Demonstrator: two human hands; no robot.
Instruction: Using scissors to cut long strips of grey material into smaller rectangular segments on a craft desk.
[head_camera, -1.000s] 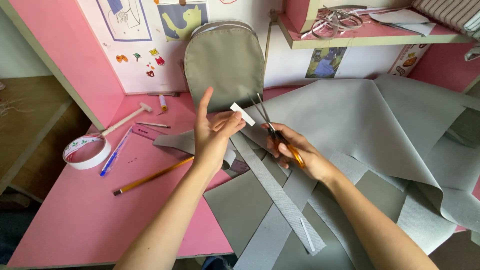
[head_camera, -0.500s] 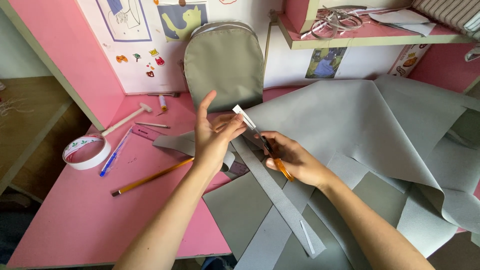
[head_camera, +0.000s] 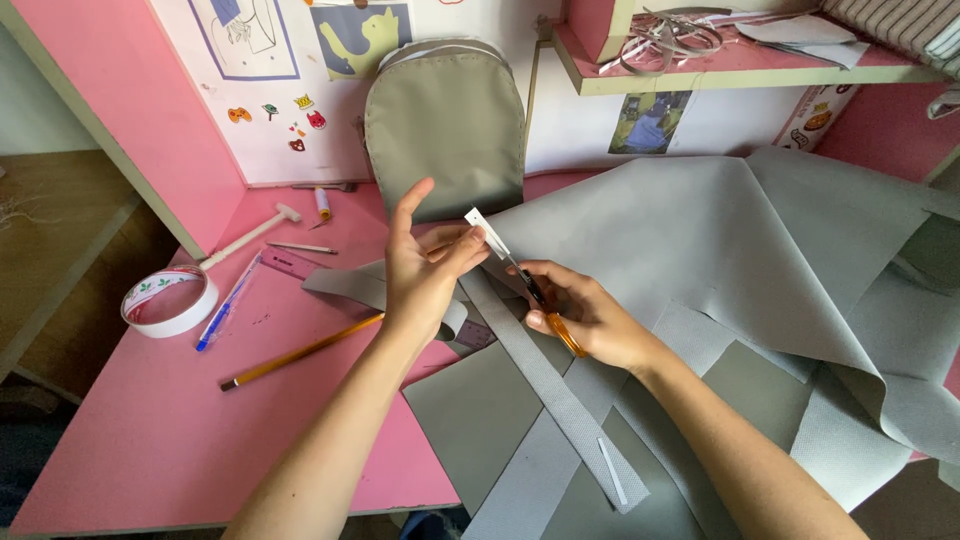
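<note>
A grey strip (head_camera: 545, 375) is pinched at its upper end by the left hand (head_camera: 425, 270), its long axis running from eleven o'clock down to five o'clock across the fabric (head_camera: 680, 240). One pair of scissors (head_camera: 535, 295) is gripped by the right hand (head_camera: 585, 320), blades pointing to eleven o'clock, the orange handles largely hidden by fingers. One pencil (head_camera: 300, 352), one tape roll (head_camera: 170, 300) and one hammer (head_camera: 250, 235) are seen at nine o'clock.

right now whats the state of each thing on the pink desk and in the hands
long grey fabric strip: lying flat, its upper end lifted and pinched by the left hand
orange-handled scissors: in the right hand, blades closed on the strip's end
large grey fabric sheet: draped, edges curled
grey rounded fabric panel: upright against the wall
white tape roll: lying flat
small white hammer: lying down
yellow pencil: lying flat
</note>
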